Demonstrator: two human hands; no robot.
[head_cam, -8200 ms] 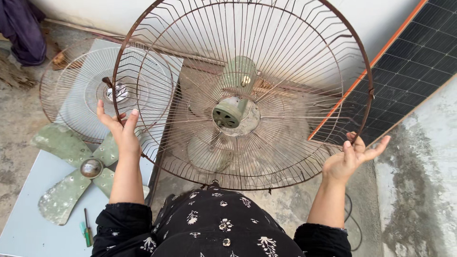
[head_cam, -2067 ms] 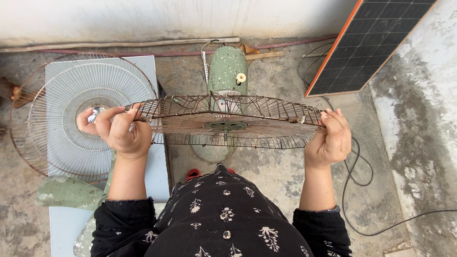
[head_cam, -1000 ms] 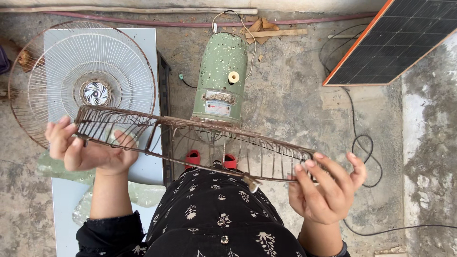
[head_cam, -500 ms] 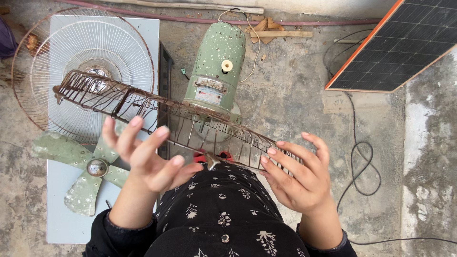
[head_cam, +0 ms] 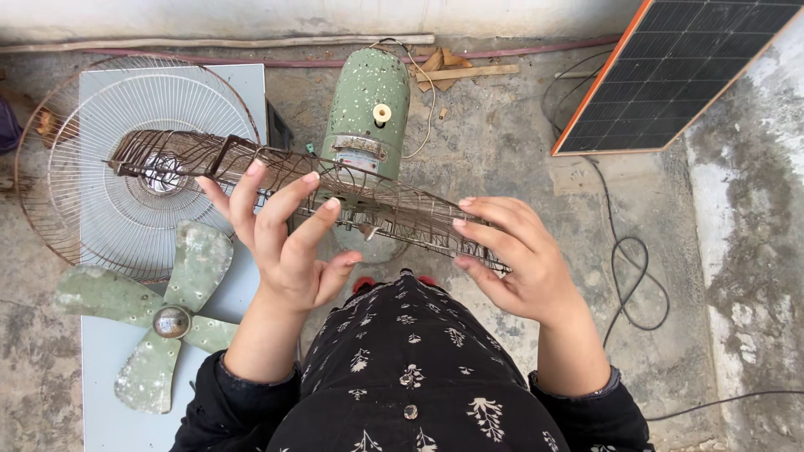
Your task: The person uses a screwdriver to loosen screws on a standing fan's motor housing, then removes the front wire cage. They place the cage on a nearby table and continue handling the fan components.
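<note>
A rusty wire fan grille (head_cam: 180, 157) hangs edge-on in front of me, tilted down to the right. My left hand (head_cam: 285, 243) is under its middle, palm up and fingers spread, with the fingertips pressing on the wires. My right hand (head_cam: 515, 259) holds the lower right rim, fingers curled over the wire. Below the grille lies a green fan motor housing (head_cam: 368, 100) on the concrete, its shaft end facing up.
A pale wire grille (head_cam: 92, 201) and a worn green fan blade (head_cam: 159, 318) lie on a grey board (head_cam: 117, 418) at the left. A solar panel (head_cam: 678, 67) leans at the upper right, with a black cable (head_cam: 628, 268) looped on the floor. A wall runs along the top.
The rusty grille went from upright and facing me to edge-on and tilted. Over the last second both hands have shifted along its rim, and the left hand has opened under its middle.
</note>
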